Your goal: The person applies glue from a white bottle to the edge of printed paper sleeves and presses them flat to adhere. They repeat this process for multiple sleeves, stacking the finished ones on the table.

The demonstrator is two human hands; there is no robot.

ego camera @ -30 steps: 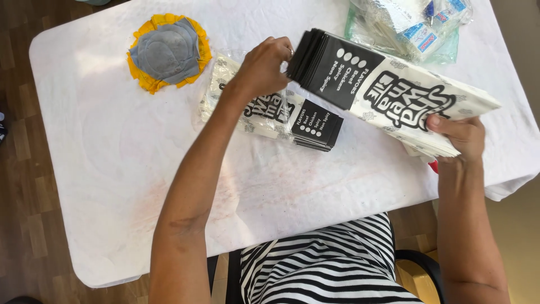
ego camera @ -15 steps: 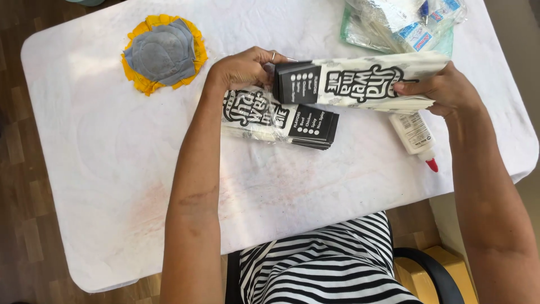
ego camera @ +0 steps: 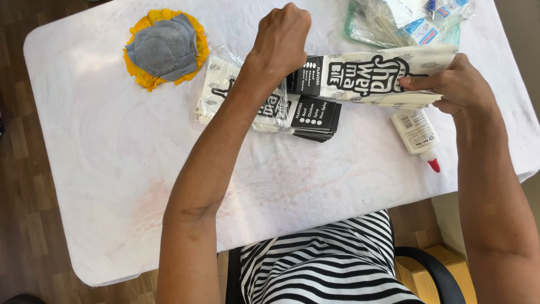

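Both hands hold a stack of flat black-and-white printed paper bags [ego camera: 365, 79] lying sideways just above the table. My left hand [ego camera: 281, 42] grips its black left end from above with closed fingers. My right hand [ego camera: 455, 84] pinches the white right end. Under my left forearm a second bundle of the same bags [ego camera: 225, 95], wrapped in clear plastic, lies on the white table [ego camera: 112, 169]; its black ends [ego camera: 315, 115] stick out to the right.
A white glue bottle with a red cap [ego camera: 417, 135] lies near the table's right edge. A yellow-and-grey cloth pad [ego camera: 166, 48] sits at the back left. A clear plastic bag of packets [ego camera: 405, 22] lies at the back right. A striped garment and a chair are below.
The held stack has come down from a raised tilt to level and low over the table, and was turned so its printed side faces up. My left hand shifted right along it.
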